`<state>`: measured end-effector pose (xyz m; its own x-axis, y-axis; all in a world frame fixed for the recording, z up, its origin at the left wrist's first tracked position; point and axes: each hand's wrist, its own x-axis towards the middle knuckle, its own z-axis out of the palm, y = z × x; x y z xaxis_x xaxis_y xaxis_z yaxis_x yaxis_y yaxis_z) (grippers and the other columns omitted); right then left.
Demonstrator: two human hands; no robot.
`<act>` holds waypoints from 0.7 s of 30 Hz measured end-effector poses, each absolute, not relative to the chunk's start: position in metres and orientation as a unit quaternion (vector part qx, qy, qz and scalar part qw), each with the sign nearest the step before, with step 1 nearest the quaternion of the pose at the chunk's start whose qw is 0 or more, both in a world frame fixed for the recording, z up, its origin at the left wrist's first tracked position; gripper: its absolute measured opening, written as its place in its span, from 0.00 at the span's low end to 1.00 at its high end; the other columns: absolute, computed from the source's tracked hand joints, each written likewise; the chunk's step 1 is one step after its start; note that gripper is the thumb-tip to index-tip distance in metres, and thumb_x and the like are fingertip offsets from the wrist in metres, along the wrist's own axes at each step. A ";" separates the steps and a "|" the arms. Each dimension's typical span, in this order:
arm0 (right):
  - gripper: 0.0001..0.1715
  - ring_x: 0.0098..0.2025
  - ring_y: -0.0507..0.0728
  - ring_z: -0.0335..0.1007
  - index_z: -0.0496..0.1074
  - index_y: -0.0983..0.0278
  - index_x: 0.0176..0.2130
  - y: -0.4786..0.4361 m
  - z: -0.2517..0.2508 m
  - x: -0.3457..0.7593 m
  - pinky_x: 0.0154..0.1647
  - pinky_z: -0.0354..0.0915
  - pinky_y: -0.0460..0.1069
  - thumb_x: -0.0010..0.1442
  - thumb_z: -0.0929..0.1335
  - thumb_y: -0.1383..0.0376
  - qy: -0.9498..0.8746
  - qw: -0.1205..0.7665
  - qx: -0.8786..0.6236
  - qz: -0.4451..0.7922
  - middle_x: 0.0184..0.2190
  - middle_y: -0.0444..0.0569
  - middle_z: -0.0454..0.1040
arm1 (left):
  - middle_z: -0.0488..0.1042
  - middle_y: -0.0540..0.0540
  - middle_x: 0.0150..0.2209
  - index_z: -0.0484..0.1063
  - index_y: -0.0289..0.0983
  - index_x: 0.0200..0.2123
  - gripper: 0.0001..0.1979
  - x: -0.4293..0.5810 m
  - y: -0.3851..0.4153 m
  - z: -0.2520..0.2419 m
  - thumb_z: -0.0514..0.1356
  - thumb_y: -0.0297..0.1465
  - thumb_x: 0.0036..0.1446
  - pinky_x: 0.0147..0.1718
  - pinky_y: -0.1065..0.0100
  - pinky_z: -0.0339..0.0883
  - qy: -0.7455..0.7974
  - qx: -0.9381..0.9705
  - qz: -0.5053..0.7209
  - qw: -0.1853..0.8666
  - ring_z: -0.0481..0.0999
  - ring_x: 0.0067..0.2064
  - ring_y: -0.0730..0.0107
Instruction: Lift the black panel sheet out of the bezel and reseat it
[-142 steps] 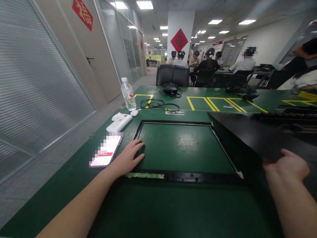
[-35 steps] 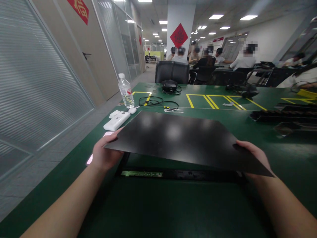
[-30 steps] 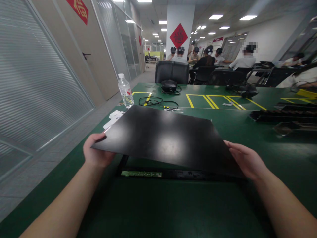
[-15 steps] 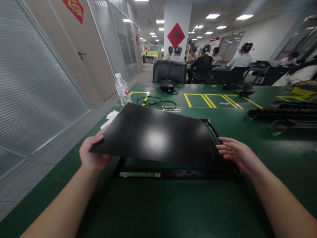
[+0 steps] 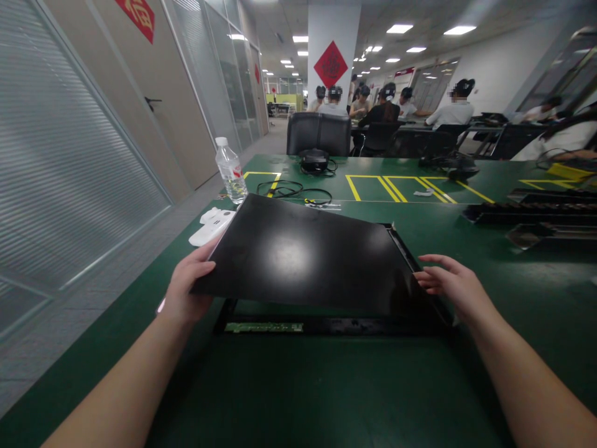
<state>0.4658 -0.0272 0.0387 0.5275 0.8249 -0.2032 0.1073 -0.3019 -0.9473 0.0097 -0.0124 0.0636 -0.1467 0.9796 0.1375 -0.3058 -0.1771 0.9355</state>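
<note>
A glossy black flat panel (image 5: 298,255), like a display screen, is tilted with its left side raised. My left hand (image 5: 189,286) grips its near left corner, thumb on top and fingers underneath. The panel's right side sits at a black rectangular frame (image 5: 373,325) lying on the table. A green circuit board strip (image 5: 264,327) shows along the frame's near edge. My right hand (image 5: 450,283) is by the frame's right side with its fingers apart; whether the fingertips touch the edge is hard to tell. Much of the frame is hidden under the panel.
On the green table (image 5: 326,392), a water bottle (image 5: 231,171) and a white cut-out piece (image 5: 212,227) are at the left. A black cable (image 5: 293,190) lies beyond the panel. Black metal strips (image 5: 527,214) lie at the right. Several people sit at far tables.
The panel has shifted right, and its raised left side sits slightly lower over the frame. My left hand moved right with it. My right hand's fingers have moved slightly to the right.
</note>
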 end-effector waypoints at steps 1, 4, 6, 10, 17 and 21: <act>0.15 0.27 0.56 0.79 0.78 0.60 0.43 -0.027 0.037 0.468 0.25 0.68 0.47 0.53 0.71 0.67 -0.329 0.491 -0.723 0.359 0.27 0.50 0.83 | 0.88 0.35 0.45 0.87 0.30 0.46 0.28 0.011 -0.013 0.064 0.72 0.37 0.39 0.55 0.51 0.77 0.404 0.421 0.644 0.495 0.80 0.60 0.31; 0.18 0.28 0.56 0.79 0.80 0.61 0.45 -0.026 0.031 0.473 0.24 0.65 0.46 0.52 0.71 0.65 -0.345 0.478 -0.733 0.340 0.28 0.51 0.84 | 0.89 0.36 0.42 0.87 0.31 0.45 0.28 0.014 -0.013 0.064 0.72 0.37 0.39 0.54 0.50 0.78 0.409 0.425 0.642 0.490 0.82 0.58 0.31; 0.21 0.27 0.56 0.77 0.81 0.61 0.45 -0.025 0.029 0.475 0.23 0.63 0.47 0.50 0.72 0.63 -0.355 0.476 -0.736 0.325 0.28 0.51 0.83 | 0.89 0.37 0.41 0.87 0.32 0.47 0.29 0.012 -0.012 0.061 0.72 0.38 0.40 0.50 0.50 0.80 0.409 0.434 0.631 0.495 0.83 0.55 0.32; 0.22 0.24 0.56 0.73 0.80 0.62 0.44 -0.024 0.025 0.477 0.21 0.60 0.48 0.47 0.73 0.61 -0.364 0.491 -0.730 0.306 0.27 0.51 0.82 | 0.89 0.40 0.44 0.87 0.35 0.52 0.30 0.004 -0.009 0.053 0.72 0.38 0.44 0.38 0.57 0.81 0.407 0.455 0.606 0.510 0.86 0.49 0.38; 0.22 0.21 0.53 0.67 0.78 0.62 0.44 -0.023 0.024 0.479 0.21 0.59 0.48 0.47 0.73 0.59 -0.361 0.482 -0.738 0.304 0.26 0.51 0.82 | 0.89 0.41 0.45 0.87 0.37 0.53 0.30 0.002 -0.010 0.052 0.73 0.38 0.44 0.40 0.55 0.83 0.408 0.461 0.599 0.513 0.86 0.50 0.37; 0.22 0.21 0.53 0.65 0.78 0.61 0.44 -0.024 0.027 0.478 0.23 0.59 0.48 0.48 0.73 0.59 -0.357 0.476 -0.744 0.303 0.26 0.50 0.82 | 0.88 0.40 0.46 0.86 0.38 0.55 0.30 0.004 -0.012 0.053 0.71 0.36 0.45 0.45 0.51 0.83 0.424 0.456 0.597 0.505 0.86 0.51 0.37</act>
